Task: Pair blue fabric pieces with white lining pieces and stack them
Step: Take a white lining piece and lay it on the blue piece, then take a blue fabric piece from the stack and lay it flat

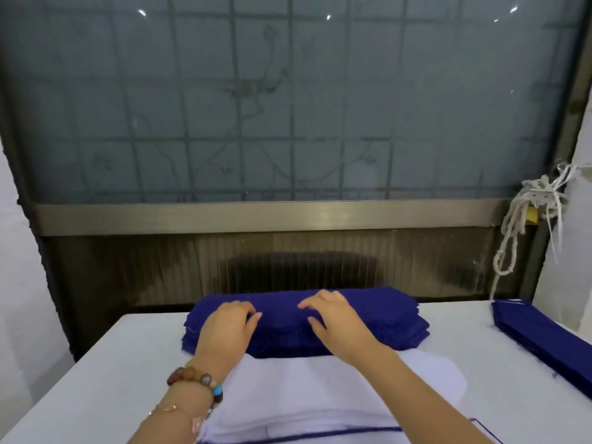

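A stack of blue fabric pieces (384, 318) is seen far on the white bench (128, 363). The left hand (224, 325), fingers curled, and the right hand (333, 318), fingers spread, are laid on it. White lining pieces (304, 395) are piled nearer; a second blue stack (541, 334) lies right.

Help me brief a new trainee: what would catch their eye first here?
The thick blue fabric stack at the table's far middle, with the left hand and right hand resting on it. A white lining pile lies just in front, and a beaded bracelet circles the left wrist.
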A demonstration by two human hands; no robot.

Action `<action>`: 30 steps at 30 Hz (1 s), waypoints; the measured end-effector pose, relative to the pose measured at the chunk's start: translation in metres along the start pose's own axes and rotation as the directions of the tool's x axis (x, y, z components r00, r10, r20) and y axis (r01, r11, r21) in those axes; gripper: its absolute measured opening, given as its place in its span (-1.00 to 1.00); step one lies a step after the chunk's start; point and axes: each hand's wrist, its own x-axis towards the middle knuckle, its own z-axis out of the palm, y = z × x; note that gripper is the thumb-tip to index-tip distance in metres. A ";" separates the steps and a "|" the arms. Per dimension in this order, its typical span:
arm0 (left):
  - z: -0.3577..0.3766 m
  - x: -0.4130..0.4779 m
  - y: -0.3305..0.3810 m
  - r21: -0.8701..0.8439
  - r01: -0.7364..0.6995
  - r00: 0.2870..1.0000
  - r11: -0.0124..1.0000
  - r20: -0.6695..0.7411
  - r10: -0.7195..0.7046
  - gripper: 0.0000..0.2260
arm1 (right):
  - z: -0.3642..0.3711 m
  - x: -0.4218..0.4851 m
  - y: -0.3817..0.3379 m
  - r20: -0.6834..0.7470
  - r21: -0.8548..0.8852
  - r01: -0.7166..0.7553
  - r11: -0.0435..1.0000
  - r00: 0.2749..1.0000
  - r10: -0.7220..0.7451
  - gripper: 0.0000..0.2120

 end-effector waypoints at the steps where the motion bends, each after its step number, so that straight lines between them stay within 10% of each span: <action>1: 0.005 0.007 0.000 0.056 0.021 0.999 0.998 0.046 -0.024 -0.76 | 0.005 0.008 0.001 0.030 0.001 -0.009 1.000 1.000 0.009 -0.73; 6: 0.021 0.039 -0.001 0.195 0.035 0.994 0.980 0.094 -0.054 -0.78 | 0.026 0.035 0.008 0.035 0.142 -0.159 0.977 0.987 0.156 -0.94; 20: 0.037 0.058 -0.032 -0.258 0.036 0.994 0.966 0.113 -0.007 -0.78 | 0.023 0.067 0.023 0.246 0.195 -0.343 0.919 0.924 0.293 -0.51; 30: 0.032 0.066 -0.029 -0.118 0.137 0.982 0.984 0.144 -0.119 -0.83 | 0.026 0.070 0.022 0.264 0.129 -0.386 0.914 0.901 0.343 -0.41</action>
